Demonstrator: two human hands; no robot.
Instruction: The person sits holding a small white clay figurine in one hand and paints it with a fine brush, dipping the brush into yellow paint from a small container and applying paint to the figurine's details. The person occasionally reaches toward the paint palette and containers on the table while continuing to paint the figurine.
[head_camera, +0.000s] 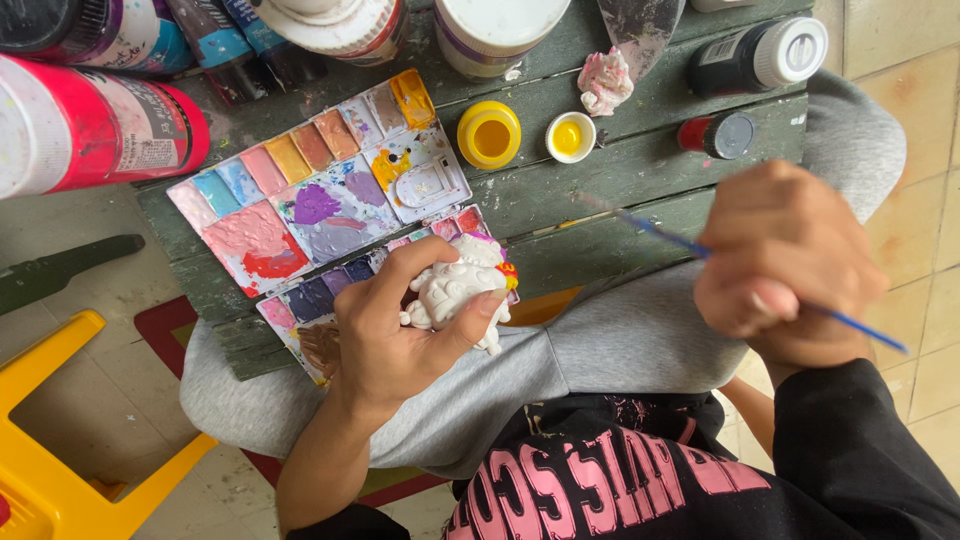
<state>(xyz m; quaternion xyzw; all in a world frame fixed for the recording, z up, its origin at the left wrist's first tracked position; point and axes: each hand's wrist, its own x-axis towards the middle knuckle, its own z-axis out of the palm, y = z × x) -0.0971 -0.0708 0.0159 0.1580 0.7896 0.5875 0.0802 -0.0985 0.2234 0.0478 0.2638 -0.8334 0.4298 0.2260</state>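
left hand (390, 335): closed around a small white figurine (462, 290), thumb on its right side, fingers curled over its top; held at frame centre, just above the lap, in front of the lower palette edge.
right hand (785, 265): at the right of frame, fingers pinched shut on a thin blue-handled paintbrush (680, 240); brush tip is pointed left over the table, handle end sticks out lower right.
figurine: unpainted white for the most part, a spot of red and yellow seen at its right edge.
palette (330, 200): one, white, rectangular, opened flat, centre left on the table; wells filled with pink, yellow, orange, blue, purple; mixing areas smeared with purple and red.
table (620, 170): dark green wooden planks, upper half of frame.
small open pots: two, upper centre; yellow pot (489, 134) with yellow paint, white pot (571, 137) with yellow paint.
bottles at upper right: two, lying down; black bottle (760, 57) with white cap, red bottle (717, 134) with grey cap.
large bottle (95, 125): upper left, on its side, pink-red with a white end and a printed label.
other containers: several along the top edge, cut off, count cannot be told.
crumpled tissue (606, 80): one, paint-stained, top centre.
yellow stool (60, 440): lower left, on the floor.
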